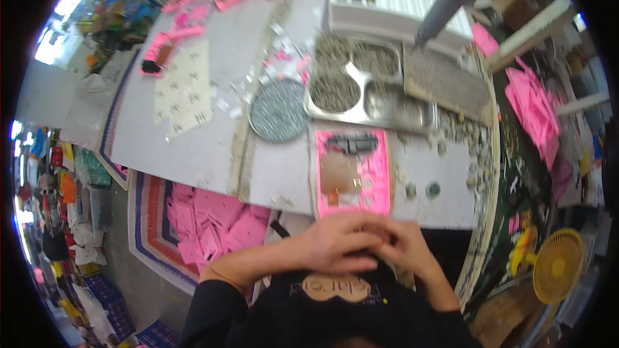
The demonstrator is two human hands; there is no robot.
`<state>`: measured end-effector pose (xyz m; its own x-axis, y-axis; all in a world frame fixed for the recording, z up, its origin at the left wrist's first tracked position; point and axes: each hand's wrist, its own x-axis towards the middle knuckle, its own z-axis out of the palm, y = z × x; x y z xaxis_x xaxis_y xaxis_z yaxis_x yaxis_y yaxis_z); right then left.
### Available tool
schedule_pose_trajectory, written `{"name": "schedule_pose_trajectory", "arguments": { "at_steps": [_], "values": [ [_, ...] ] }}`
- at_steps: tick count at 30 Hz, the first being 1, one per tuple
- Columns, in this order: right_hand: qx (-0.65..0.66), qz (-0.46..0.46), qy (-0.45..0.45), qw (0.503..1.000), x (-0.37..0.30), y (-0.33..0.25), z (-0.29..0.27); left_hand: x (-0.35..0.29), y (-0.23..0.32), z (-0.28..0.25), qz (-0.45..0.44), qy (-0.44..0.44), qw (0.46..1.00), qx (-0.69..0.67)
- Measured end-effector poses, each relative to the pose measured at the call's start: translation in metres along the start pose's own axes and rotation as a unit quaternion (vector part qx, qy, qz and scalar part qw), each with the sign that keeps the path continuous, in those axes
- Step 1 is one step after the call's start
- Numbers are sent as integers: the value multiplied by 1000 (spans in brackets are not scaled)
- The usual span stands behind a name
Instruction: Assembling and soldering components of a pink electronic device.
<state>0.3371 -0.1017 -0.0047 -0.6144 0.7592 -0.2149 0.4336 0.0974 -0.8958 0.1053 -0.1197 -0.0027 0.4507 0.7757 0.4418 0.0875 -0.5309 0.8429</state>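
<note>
My left hand [342, 241] and my right hand [405, 245] are together in front of my chest, at the table's near edge. The left fingers lie curled across the right hand, and both hands look closed. Anything between them is hidden. Just beyond them lies a pink plastic housing [382, 183], with a dark grey part [351, 144] along its far end and a brownish panel [342, 174] in its middle. Neither hand holds the housing; the left one is close to its near edge.
A steel tray [351, 113] with compartments of small metal parts stands beyond the housing, beside a round dish [278, 111] of small grey pieces. A grey powered screwdriver [451, 3] hangs at upper right. Lower left, a striped bag [151, 232] holds pink pieces. A yellow fan [558, 265] stands right.
</note>
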Motion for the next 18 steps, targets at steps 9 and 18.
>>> {"name": "schedule_pose_trajectory", "arguments": {
  "at_steps": [9, 18],
  "values": [
    [84, -100, -164, 978, -2, -38, -31, -24, -29, 16, -50, -64, 981, 177],
    [-309, -273, 53, 910, 46, 27, -2, -41, -21, -1, 25, -24, 974, 224]
  ]
}}
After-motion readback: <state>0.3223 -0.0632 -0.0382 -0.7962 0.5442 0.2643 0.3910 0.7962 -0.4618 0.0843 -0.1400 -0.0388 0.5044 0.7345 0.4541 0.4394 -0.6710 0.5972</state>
